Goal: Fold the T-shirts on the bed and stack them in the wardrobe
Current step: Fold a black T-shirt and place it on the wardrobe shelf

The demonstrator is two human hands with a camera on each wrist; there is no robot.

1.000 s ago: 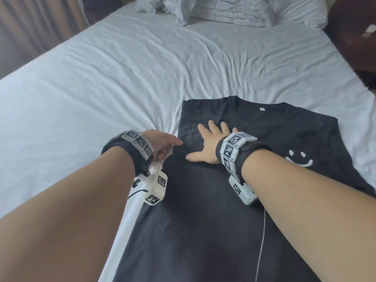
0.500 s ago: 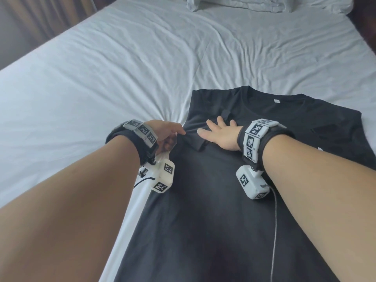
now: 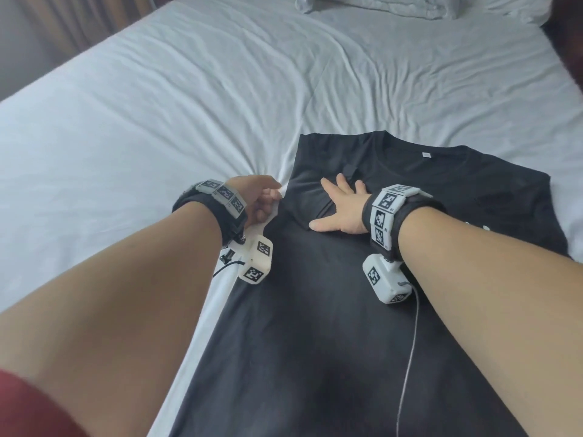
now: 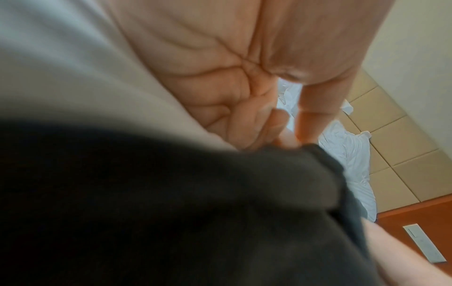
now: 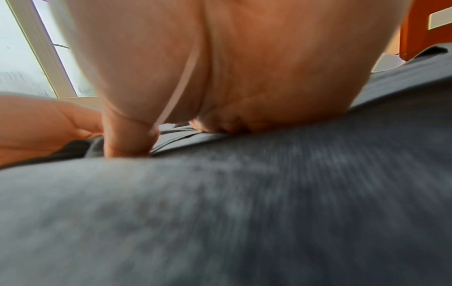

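Observation:
A black T-shirt (image 3: 331, 310) lies face up on the white bed sheet (image 3: 157, 105), collar away from me and its left side folded in to a straight edge. My right hand (image 3: 340, 209) lies flat on the shirt just below the collar, fingers straight and spread, pressing the cloth (image 5: 244, 193). My left hand (image 3: 263, 200) sits at the shirt's left edge with curled fingers. In the left wrist view its thumb and fingertips (image 4: 291, 139) meet on a fold of the black fabric (image 4: 195, 212). In the right wrist view the right hand (image 5: 171, 108) presses down on the cloth.
Rumpled white bedding (image 3: 394, 4) is piled at the head of the bed. A curtain (image 3: 79, 23) hangs beyond the left side and dark wooden furniture (image 3: 568, 42) stands at the right. A thin cable (image 3: 410, 357) trails from my right wrist across the shirt.
My left hand has closed in on the shirt's left edge and curled onto it. The right hand stays flat near the collar, and a small ridge of cloth has formed beside it.

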